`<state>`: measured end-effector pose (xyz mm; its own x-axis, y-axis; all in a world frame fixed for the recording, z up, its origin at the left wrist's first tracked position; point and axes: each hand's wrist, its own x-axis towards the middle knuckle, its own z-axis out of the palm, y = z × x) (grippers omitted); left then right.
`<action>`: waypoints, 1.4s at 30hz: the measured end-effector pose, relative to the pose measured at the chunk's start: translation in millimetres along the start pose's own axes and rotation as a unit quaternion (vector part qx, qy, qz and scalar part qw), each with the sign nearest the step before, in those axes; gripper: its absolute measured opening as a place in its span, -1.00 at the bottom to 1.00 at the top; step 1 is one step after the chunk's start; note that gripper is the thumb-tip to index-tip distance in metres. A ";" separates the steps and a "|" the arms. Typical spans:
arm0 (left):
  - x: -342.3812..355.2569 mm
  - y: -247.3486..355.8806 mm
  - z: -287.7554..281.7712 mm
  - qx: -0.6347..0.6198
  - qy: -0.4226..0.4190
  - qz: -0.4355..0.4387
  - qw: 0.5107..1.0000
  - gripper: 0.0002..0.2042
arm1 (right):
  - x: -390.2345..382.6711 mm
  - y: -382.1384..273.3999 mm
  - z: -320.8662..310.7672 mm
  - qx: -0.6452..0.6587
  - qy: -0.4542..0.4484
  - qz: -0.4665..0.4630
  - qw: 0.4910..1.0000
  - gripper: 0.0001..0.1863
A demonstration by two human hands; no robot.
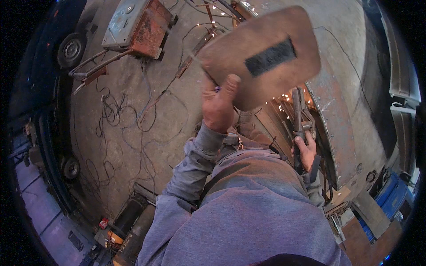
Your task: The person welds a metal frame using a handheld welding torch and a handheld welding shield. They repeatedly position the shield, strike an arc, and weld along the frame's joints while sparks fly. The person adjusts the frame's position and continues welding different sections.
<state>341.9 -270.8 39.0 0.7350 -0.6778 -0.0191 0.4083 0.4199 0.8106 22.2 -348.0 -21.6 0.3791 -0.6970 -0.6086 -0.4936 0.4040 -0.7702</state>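
My left hand [219, 99] grips a brown hand-held welding shield [284, 71] with a dark rectangular window, raised over the upper middle of the view. My right hand [305, 148], lower and to the right, is closed on a metal welding torch-like tool [299, 111] with a black cable running down from it. Bright sparks scatter around the tool's upper end and above steel strips [268, 124] lying beside a large rusty plate [346, 137]. More small bright specks show beyond the shield's upper left.
A grey and rusty wheeled machine [148, 31] stands at upper left, near a dark vehicle [71, 48]. Tangled cables [113, 108] and thin bars lie on the concrete floor [168, 146]. Metal sheets [372, 213] and blue objects [390, 190] are at lower right; a dark cylinder [131, 217] is at lower left.
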 end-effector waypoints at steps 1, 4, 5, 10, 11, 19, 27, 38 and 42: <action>3.8 1.9 -1.7 0.002 0.028 0.014 1.000 -0.41 | -0.2 -1.4 1.0 -0.001 0.002 0.003 1.000 -0.64; 15.5 9.7 -6.3 -0.009 0.066 0.055 0.996 -0.37 | 0.9 2.5 -1.5 -0.007 -0.002 0.003 1.000 -0.64; 18.3 12.6 -7.3 -0.015 0.071 0.068 0.995 -0.36 | 0.9 2.8 -2.3 -0.010 -0.003 0.005 1.000 -0.64; 21.1 25.2 -8.8 0.015 0.080 0.089 0.993 -0.34 | 1.1 3.8 -4.6 -0.020 -0.009 0.010 1.000 -0.65; 20.8 26.0 -8.3 0.021 0.082 0.087 0.993 -0.34 | 0.8 3.2 -3.9 -0.018 -0.005 0.010 1.000 -0.66; 15.7 11.5 -13.1 0.014 0.047 0.026 0.998 -0.40 | 5.8 4.6 -2.0 -0.027 0.002 -0.022 0.999 -0.74; -7.3 -1.2 -2.9 0.013 -0.069 -0.057 0.996 -0.42 | 7.8 -4.0 1.6 -0.008 0.026 0.047 0.999 -0.68; -7.8 -0.9 5.3 0.014 -0.079 -0.097 0.992 -0.38 | 11.5 -0.9 -2.9 -0.001 0.009 0.050 0.999 -0.66; -8.6 -3.1 3.6 0.021 -0.078 -0.090 0.993 -0.39 | 10.9 -2.0 -2.8 -0.010 0.009 0.053 0.998 -0.65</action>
<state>332.4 -268.4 38.8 0.5588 -0.8256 -0.0781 0.4994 0.2599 0.8265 25.2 -358.1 -26.1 0.3097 -0.6615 -0.6830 -0.5456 0.4647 -0.6974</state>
